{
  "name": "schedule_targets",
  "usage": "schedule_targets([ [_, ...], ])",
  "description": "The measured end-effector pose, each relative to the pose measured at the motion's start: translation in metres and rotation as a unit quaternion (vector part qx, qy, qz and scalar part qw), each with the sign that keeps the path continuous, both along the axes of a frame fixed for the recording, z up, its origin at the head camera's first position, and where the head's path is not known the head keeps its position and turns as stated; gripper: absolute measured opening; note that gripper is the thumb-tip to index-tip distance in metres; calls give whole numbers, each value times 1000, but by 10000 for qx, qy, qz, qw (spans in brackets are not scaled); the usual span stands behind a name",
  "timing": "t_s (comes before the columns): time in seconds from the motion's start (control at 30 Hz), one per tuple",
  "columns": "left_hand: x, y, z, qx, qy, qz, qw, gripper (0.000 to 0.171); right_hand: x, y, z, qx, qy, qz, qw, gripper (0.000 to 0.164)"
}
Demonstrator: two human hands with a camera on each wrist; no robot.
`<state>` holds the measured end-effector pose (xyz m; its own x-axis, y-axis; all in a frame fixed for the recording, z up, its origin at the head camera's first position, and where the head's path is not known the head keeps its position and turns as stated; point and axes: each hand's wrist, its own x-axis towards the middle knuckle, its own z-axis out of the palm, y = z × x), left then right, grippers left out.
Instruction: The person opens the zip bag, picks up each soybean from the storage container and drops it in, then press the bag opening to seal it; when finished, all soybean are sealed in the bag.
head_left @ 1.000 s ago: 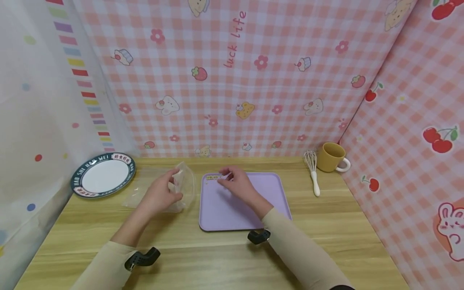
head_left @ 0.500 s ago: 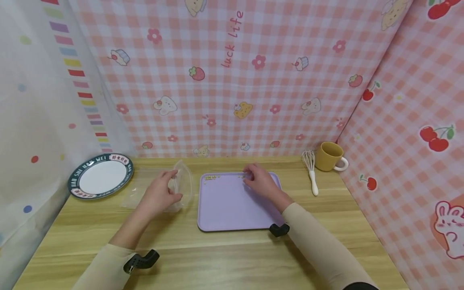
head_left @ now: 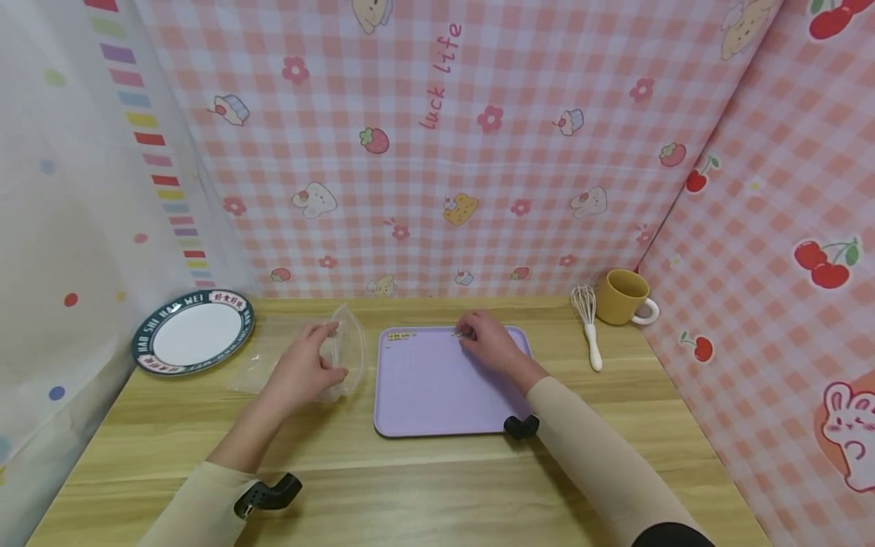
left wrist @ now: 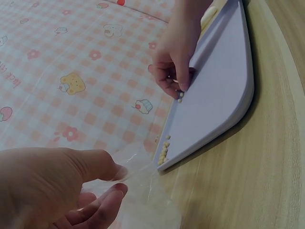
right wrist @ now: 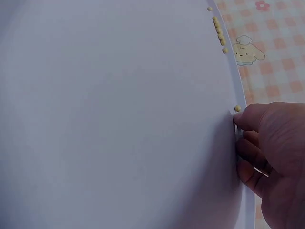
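In the head view my left hand (head_left: 304,368) holds the mouth of a clear plastic bag (head_left: 263,361), thumb and fingers at its edge. The bag's film (left wrist: 147,202) shows by the fingertips in the left wrist view. My right hand (head_left: 494,346) is over the far rim of a purple tray (head_left: 437,395), fingers bent down. Right at its thumb tip is a small round yellow soybean (right wrist: 238,108); I cannot tell whether one is pinched. Several more soybeans (head_left: 398,336) lie in a row along the rim at the tray's far left corner.
Left of the bag, a white plate with a dark green rim (head_left: 145,351) leans near the curtain. To the right of the tray lie a whisk (head_left: 592,342) and a yellow mug (head_left: 620,300) with a white handle. A checked cloth wall (head_left: 410,251) rises behind the table.
My right hand has moved right along the tray's far rim, from the row of soybeans to the separate ones, and then stayed there. The left hand keeps its place at the bag.
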<state>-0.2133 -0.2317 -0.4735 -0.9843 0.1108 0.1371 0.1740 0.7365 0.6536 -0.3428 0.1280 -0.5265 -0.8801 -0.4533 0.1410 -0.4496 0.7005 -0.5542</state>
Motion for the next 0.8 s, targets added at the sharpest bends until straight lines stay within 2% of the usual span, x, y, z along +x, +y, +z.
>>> schedule_targets([
  [0.53,-1,4,1,-25,106,47,9999,90,-6,-3,-1,84,-243,-105,9996,7],
  [0.8,-1,4,1,19,59,72,10000,91,-6,0,-3,105,-134,72,9998,5],
])
